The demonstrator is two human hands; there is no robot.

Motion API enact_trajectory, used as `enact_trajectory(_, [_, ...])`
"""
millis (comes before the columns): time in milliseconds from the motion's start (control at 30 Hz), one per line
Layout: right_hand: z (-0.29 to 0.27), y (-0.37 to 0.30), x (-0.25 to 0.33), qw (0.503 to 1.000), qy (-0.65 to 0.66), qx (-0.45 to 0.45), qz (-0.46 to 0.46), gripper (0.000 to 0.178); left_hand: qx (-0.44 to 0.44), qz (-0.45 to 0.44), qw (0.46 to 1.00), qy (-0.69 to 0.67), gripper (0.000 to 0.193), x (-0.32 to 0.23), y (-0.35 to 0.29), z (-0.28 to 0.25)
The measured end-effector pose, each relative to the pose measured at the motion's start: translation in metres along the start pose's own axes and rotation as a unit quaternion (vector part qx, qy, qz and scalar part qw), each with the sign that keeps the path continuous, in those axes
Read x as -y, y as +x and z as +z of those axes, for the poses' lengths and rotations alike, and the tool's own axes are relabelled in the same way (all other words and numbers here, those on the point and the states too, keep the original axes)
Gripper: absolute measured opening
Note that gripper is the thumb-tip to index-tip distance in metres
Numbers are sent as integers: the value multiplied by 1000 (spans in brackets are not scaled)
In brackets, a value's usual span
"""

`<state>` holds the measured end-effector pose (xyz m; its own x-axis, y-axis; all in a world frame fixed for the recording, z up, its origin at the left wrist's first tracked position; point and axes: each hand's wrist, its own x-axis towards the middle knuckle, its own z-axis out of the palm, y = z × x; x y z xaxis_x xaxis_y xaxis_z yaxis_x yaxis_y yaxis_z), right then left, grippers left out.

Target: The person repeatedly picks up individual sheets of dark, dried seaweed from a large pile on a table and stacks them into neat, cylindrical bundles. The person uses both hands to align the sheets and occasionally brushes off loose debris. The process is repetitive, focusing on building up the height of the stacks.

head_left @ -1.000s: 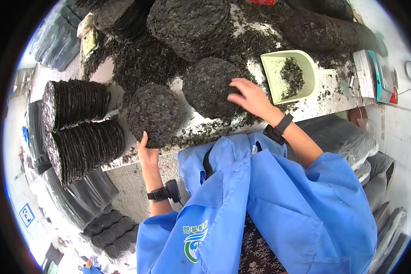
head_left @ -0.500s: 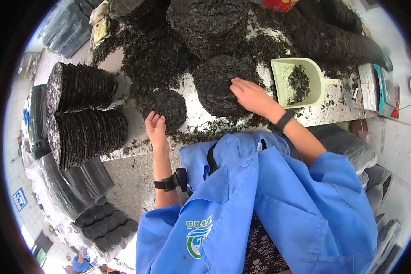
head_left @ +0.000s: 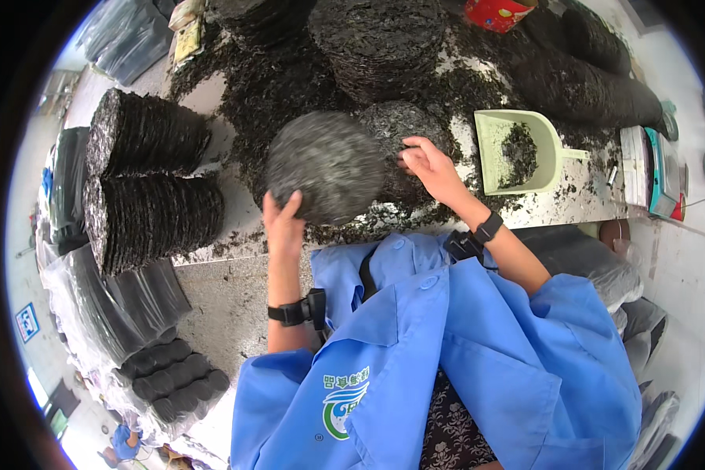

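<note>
My left hand [head_left: 284, 225] grips the lower-left edge of a round, dark dried seaweed sheet [head_left: 327, 168], thumb on top. The sheet is blurred by motion and raised in front of me, covering part of the table. To its right, my right hand [head_left: 435, 171] hovers over a low round stack of seaweed sheets [head_left: 403, 121]. Its fingers are loosely bent and apart, with nothing visible in them. Behind that stack stands a taller round stack of seaweed [head_left: 376, 43].
Two rows of seaweed rounds on edge [head_left: 157, 219] lie at the left. A pale green dustpan [head_left: 492, 153] with seaweed crumbs sits at the right, beyond it a teal-edged box [head_left: 659, 168]. Loose seaweed [head_left: 266, 90] covers much of the table [head_left: 556, 205]. A red container [head_left: 497, 14] stands far back.
A round seaweed sheet has come up between my hands, now gripped by the left. My right hand has lifted off the low stack, its fingers bending. The view has shifted slightly.
</note>
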<state>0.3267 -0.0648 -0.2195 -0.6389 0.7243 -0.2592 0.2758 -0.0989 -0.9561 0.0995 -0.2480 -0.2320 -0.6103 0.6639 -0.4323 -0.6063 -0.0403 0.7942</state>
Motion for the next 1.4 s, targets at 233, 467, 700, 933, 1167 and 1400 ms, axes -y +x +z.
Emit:
enact_trajectory(233, [2,-3,-34,770,-599,74,-208,87,-232,18,912,338,81,19,30,-111])
enact_trajectory(467, [-9,15,-46,767,-590,119,-224,68,-81,30,908,410,67,30,24,-61])
enact_trajectory(700, [-47,-19,33,934,-260,-172,-175,25,-2,60,936,346,56,12,7,-3])
enact_trajectory(933, [-43,-25,35,939,293,-170,-59,28,166,-1,970,178,53,-14,-23,76])
enact_trajectory(1167, [-9,-20,11,949,304,-72,38,30,139,-15,990,7,32,7,-23,74])
enact_trajectory(1400, [-2,5,-49,886,-402,8,-229,36,-39,-29,999,-9,46,8,10,-64])
